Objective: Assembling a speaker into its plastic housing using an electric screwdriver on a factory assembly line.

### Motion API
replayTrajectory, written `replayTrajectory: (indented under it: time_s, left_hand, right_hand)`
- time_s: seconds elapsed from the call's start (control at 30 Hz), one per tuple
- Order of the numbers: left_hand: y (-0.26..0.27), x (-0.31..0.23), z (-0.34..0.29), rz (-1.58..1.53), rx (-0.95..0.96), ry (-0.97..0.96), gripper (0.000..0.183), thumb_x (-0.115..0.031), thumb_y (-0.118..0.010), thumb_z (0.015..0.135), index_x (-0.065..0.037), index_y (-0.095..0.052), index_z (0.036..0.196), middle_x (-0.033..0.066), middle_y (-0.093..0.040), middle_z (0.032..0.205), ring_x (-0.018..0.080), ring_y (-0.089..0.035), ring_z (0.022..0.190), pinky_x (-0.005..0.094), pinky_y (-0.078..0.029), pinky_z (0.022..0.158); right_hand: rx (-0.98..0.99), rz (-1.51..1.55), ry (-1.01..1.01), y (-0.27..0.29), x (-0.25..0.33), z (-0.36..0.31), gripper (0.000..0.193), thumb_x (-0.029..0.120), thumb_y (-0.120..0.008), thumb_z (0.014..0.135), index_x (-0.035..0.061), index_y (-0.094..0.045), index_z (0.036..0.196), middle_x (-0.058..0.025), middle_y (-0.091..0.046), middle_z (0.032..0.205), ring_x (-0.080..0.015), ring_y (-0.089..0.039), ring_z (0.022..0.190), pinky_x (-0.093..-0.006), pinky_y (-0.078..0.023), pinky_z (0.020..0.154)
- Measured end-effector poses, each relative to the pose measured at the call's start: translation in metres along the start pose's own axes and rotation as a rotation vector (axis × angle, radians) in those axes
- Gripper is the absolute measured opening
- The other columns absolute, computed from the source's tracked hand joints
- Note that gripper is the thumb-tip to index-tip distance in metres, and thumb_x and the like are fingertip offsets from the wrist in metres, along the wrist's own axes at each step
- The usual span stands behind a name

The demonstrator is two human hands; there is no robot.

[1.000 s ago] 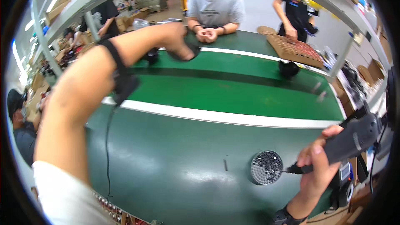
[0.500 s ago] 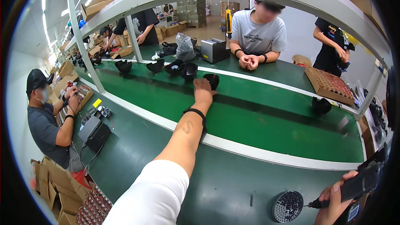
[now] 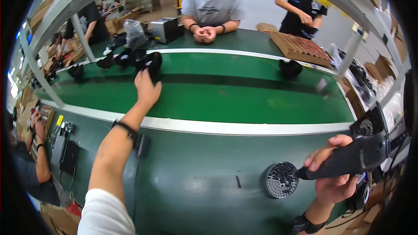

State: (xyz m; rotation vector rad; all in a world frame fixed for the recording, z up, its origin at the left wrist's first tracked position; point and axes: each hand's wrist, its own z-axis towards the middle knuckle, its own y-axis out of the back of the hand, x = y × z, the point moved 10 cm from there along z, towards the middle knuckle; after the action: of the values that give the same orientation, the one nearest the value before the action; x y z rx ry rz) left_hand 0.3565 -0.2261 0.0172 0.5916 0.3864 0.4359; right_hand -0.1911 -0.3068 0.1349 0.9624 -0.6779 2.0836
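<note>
My left hand (image 3: pixel 148 90) reaches across the green belt with its thumb spread and its fingertips at the lower edge of a black rounded shell (image 3: pixel 153 62). Blur hides whether they press on it. More black shells, such as one further left (image 3: pixel 75 71), stand along the far side of the belt. At the right, my right hand (image 3: pixel 334 185) is wrapped around a black electric screwdriver (image 3: pixel 355 159). Its nose points left, close to a round dish (image 3: pixel 275 191) of small dark screws on the near bench.
A lone black shell (image 3: pixel 290 68) sits on the belt's right part. White rails (image 3: pixel 244 128) edge the belt, and grey frame posts (image 3: pixel 352 52) rise beside it. Opposite, a person (image 3: pixel 213 4) leans on the far bench near a divided cardboard tray (image 3: pixel 300 48). Another person works at left.
The view has swung right. The shell by my left hand now sits nearer its left neighbours, and the hand's thumb has spread. My right hand and the screwdriver show more fully, held higher.
</note>
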Motion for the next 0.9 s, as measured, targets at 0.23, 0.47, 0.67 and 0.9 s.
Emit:
replayTrajectory:
  time_s: [0.23, 0.47, 0.67, 0.9]
  left_hand:
    - [0.006, -0.126, -0.11, -0.969, 0.513, 0.361, 0.024, -0.004, -0.064, 0.09, 0.001, -0.06, 0.113, 0.0065, -0.067, 0.107, 0.0144, -0.063, 0.099, 0.0278, -0.052, 0.081]
    - [0.036, -0.156, -0.162, -1.235, 0.415, 0.607, 0.011, -0.002, -0.064, 0.091, 0.002, -0.063, 0.101, 0.004, -0.066, 0.088, 0.0076, -0.062, 0.077, 0.0216, -0.05, 0.067]
    - [0.014, -0.155, -0.171, -1.174, 0.503, 0.52, 0.011, -0.001, -0.065, 0.09, 0.001, -0.062, 0.1, 0.0048, -0.067, 0.087, 0.0068, -0.061, 0.073, 0.0205, -0.049, 0.066]
    - [0.016, -0.16, -0.17, -1.144, 0.449, 0.418, 0.012, -0.006, -0.066, 0.088, 0.001, -0.065, 0.097, 0.0036, -0.066, 0.083, 0.0077, -0.06, 0.072, 0.0245, -0.051, 0.066]
  right_hand:
    - [0.095, -0.064, 0.143, 0.005, 0.015, -0.004, 0.085, 0.072, -0.045, 0.087, -0.0079, -0.042, 0.117, -0.0177, -0.06, 0.069, -0.0276, -0.061, 0.065, -0.0369, -0.052, 0.066]
    - [0.256, 0.04, 0.141, -0.01, 0.013, -0.007, 0.094, 0.084, -0.043, 0.082, -0.0055, -0.044, 0.11, -0.0159, -0.06, 0.063, -0.0247, -0.06, 0.057, -0.034, -0.052, 0.054]
    - [0.195, 0.142, 0.139, -0.017, 0.02, -0.007, 0.081, 0.077, -0.039, 0.089, -0.0028, -0.044, 0.105, -0.0146, -0.055, 0.058, -0.0239, -0.055, 0.05, -0.0338, -0.049, 0.049]
    - [0.079, 0.262, 0.029, -0.01, 0.01, -0.01, 0.08, 0.071, -0.047, 0.089, -0.0042, -0.038, 0.115, -0.0149, -0.054, 0.064, -0.0261, -0.056, 0.052, -0.0345, -0.049, 0.05]
